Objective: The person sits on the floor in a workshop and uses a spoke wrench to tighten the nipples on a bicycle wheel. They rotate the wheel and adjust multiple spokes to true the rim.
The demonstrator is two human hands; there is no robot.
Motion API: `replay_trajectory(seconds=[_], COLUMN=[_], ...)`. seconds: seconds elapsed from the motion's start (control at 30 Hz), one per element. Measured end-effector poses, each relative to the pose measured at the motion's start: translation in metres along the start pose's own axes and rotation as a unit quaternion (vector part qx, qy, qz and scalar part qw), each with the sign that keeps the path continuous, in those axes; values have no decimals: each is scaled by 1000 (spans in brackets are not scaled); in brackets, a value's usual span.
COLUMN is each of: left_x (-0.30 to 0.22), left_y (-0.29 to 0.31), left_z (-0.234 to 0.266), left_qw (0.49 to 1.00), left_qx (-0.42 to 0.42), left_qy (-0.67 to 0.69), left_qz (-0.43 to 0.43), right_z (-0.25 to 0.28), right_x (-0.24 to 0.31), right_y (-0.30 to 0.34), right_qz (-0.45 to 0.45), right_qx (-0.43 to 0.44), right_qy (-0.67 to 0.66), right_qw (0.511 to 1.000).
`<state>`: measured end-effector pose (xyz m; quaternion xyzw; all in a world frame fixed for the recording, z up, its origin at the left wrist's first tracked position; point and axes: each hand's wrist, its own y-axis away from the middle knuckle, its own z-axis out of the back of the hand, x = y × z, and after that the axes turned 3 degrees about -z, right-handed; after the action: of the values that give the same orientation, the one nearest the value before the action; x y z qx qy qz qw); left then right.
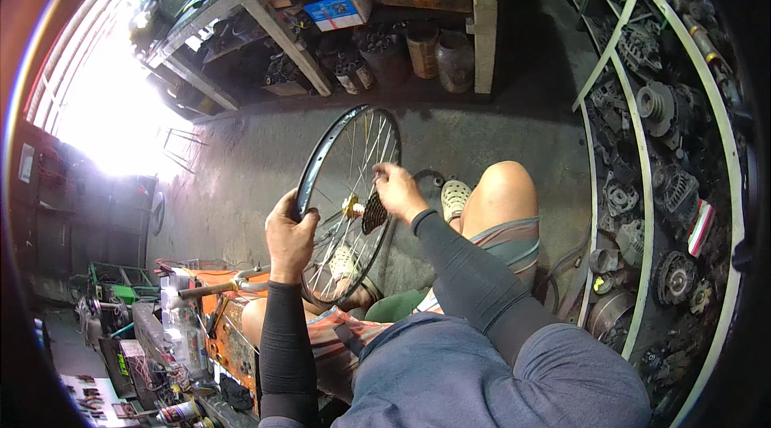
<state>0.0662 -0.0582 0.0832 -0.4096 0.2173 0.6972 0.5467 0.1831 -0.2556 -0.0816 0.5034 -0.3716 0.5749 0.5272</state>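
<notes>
— How is the bicycle wheel (347,201) held?

— It is stood upright between the knees, rim edge-on to the chest. The left hand (289,237) is closed round the near rim.

— And the sprocket cluster (374,211)?

— It is set at the hub, just below the right hand (397,189) — the nearer one — whose fingers are curled at the spokes; what they pinch cannot be told.

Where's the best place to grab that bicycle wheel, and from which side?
Grip the bicycle wheel by its dark rim, coming from the person's left, where the left hand already wraps it. The wheel stands upright on edge, the rim is bare, and the spokes and the sprocket cluster by the right hand crowd the middle.
</notes>
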Motion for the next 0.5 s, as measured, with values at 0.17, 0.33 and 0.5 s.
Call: replay_trajectory(seconds=[0.17, 0.33, 0.5], left_x=[-9, -27, -57], left_y=[4, -29, -85], left_z=[25, 10, -54], left_qw=[995, 995, 989], left_qx=[-62, -23, 21], left_qy=[46, 62, 120], left_qz=[63, 75, 85], right_z=[11, -23, -50], right_x=[30, 35, 39], right_y=[17, 62, 98], right_qz=[-7, 128, 82], right_qx=[186, 474, 507], right_qy=[114, 137, 12], right_qw=[976, 860, 858])
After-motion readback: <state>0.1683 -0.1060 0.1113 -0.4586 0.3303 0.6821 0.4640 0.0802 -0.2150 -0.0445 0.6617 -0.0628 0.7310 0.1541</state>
